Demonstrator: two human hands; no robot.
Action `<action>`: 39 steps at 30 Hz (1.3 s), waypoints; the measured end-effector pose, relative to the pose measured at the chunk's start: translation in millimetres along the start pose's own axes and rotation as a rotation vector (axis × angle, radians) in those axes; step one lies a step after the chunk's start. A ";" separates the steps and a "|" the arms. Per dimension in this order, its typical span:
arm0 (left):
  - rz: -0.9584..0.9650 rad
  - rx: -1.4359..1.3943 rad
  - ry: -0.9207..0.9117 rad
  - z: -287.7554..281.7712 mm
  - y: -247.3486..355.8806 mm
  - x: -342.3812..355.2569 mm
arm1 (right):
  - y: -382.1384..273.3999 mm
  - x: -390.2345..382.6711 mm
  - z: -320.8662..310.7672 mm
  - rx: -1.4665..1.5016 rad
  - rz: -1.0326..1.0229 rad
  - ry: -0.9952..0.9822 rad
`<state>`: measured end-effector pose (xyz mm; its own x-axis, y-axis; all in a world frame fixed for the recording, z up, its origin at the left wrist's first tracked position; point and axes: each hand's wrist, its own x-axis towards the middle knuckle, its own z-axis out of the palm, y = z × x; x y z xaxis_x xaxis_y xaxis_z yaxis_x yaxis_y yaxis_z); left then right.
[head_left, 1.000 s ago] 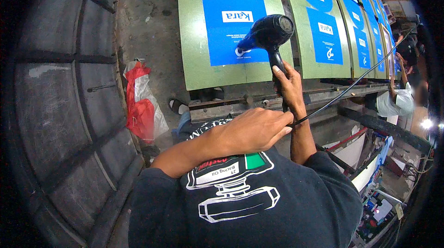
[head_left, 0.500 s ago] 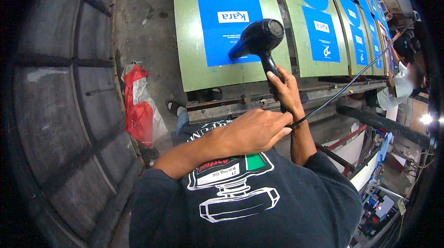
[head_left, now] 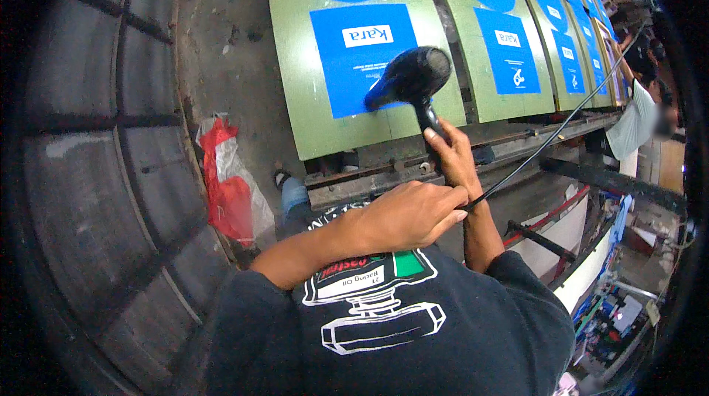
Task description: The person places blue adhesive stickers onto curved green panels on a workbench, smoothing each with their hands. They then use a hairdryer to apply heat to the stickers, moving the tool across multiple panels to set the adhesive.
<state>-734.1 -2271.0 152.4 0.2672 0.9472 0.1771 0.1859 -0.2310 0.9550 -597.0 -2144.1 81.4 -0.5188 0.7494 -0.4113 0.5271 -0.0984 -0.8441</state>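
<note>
A black hair dryer (head_left: 417, 75) is gripped by its handle in my right hand (head_left: 456, 156). Its nozzle points left and down over the lower part of a blue printed panel (head_left: 362, 60). That print sits on a greenish flat board (head_left: 299, 93) at the near end of a row. My left hand (head_left: 417, 213) crosses in front of my body, its fingers closed on the dryer's black cord (head_left: 543, 146) beside my right wrist. From there the cord runs up to the far right.
More boards with blue prints (head_left: 509, 64) extend to the right along a dark rail (head_left: 369, 188). Red and clear plastic bags (head_left: 229, 189) lie on the floor beside the dark wall panels (head_left: 81, 174). A person in a light top (head_left: 636, 119) is at the far right.
The boards sit slightly lower and further left in view. The dryer's body has shifted a little lower, still over the same print. Both hands keep their holds.
</note>
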 end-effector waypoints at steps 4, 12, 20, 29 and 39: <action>-0.002 -0.028 -0.076 -18.6 -1.8 -11.4 | -5.4 -13.1 19.5 -0.043 -0.103 0.254; 0.019 -0.310 -0.029 -83.8 -12.9 -56.2 | -18.3 -15.3 71.5 0.129 0.017 0.526; 0.036 -0.235 0.040 -199.2 -10.9 -94.3 | -65.5 28.0 172.2 0.599 -0.052 0.783; -0.007 -0.296 -0.026 -323.5 -52.1 -64.9 | -149.1 135.4 223.7 0.713 -0.209 0.920; 0.285 -0.100 -0.011 -539.2 -132.1 58.9 | -289.1 365.4 225.6 0.606 -0.333 1.312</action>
<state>-1252.8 -2064.8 164.9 0.3054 0.8447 0.4397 0.0081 -0.4640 0.8858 -1090.8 -1989.6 97.6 0.5806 0.8015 0.1436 -0.0170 0.1882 -0.9820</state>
